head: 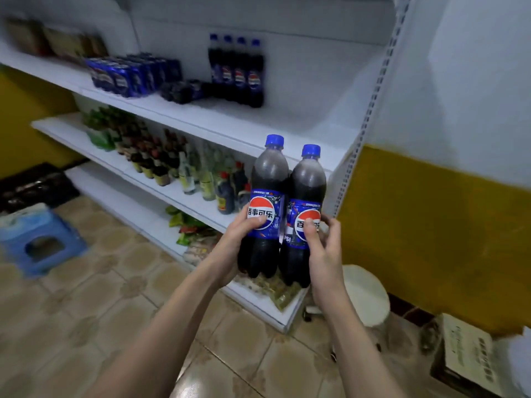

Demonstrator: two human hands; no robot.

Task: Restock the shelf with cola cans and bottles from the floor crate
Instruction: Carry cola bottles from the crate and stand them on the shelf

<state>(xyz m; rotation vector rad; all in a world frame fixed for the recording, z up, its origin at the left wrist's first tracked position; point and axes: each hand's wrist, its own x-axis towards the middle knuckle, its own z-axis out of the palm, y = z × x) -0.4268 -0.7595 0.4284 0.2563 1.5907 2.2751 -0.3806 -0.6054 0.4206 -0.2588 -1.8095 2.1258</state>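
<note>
Two cola bottles with blue caps and blue labels are upright in front of the shelf unit. My left hand (240, 239) grips the left bottle (268, 179) at its label. My right hand (323, 242) grips the right bottle (309, 182), thumb on the label. The bottles touch side by side. On the upper white shelf (258, 130) stands a row of several cola bottles (237, 70), with blue cola cans (129, 74) and darker cans (184, 90) to their left. The shelf's right part is bare. The floor crate cannot be made out.
A lower shelf (184, 196) holds sauce and drink bottles; the bottom shelf holds snack packets (195, 228). A blue plastic stool (40, 242) stands on the tiled floor at left, a white round stool (365, 294) at right, and a cardboard box (465, 351) at far right.
</note>
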